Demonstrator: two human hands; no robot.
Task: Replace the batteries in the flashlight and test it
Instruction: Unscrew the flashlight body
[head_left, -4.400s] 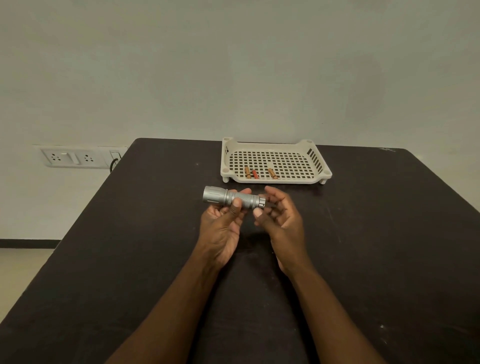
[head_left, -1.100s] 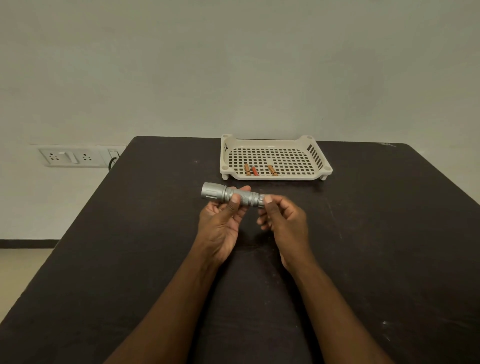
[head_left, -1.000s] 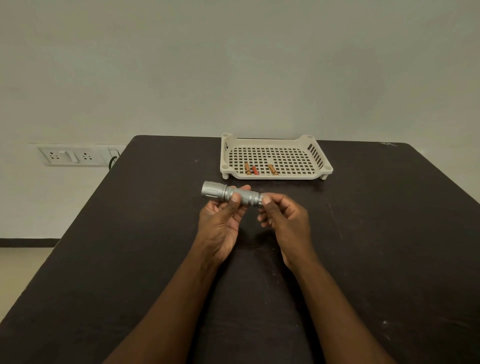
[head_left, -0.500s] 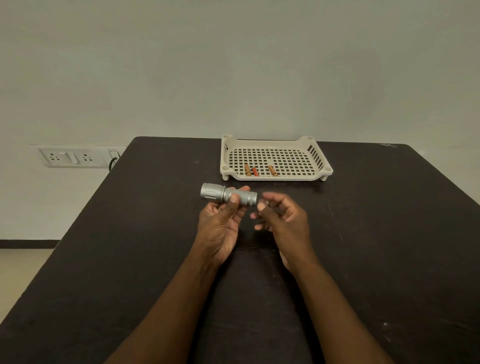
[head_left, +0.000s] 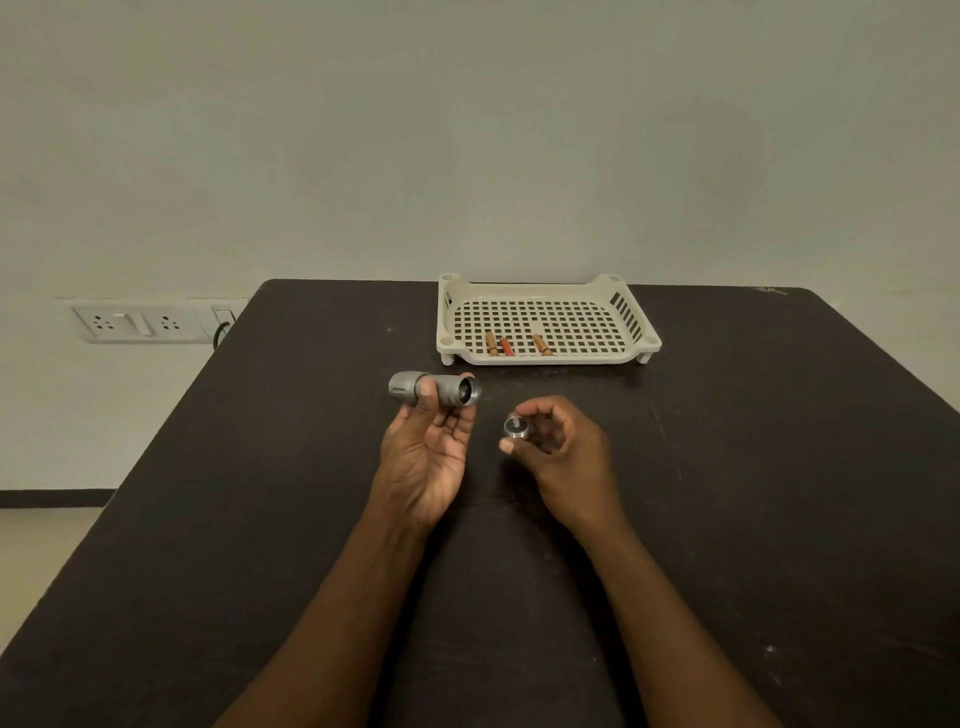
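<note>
Holding three batteries (head_left: 504, 345), tray (head_left: 602, 285)

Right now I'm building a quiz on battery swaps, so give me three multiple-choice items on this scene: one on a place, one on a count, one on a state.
1. Where do the batteries lie?
A. In the perforated tray
B. On the bare table
C. In the left hand

2. How many batteries show in the tray?
A. One
B. Three
C. Five

3. What state is the flashlight in?
A. Capped and lit
C. Lying on the floor
B. Tail cap off, rear end open

Answers:
1 A: they rest on the tray's grid floor near its front edge.
2 B: two orange-brown ones and a red one.
3 B: the left hand holds the open body, and the right hand pinches the separate cap.
</note>
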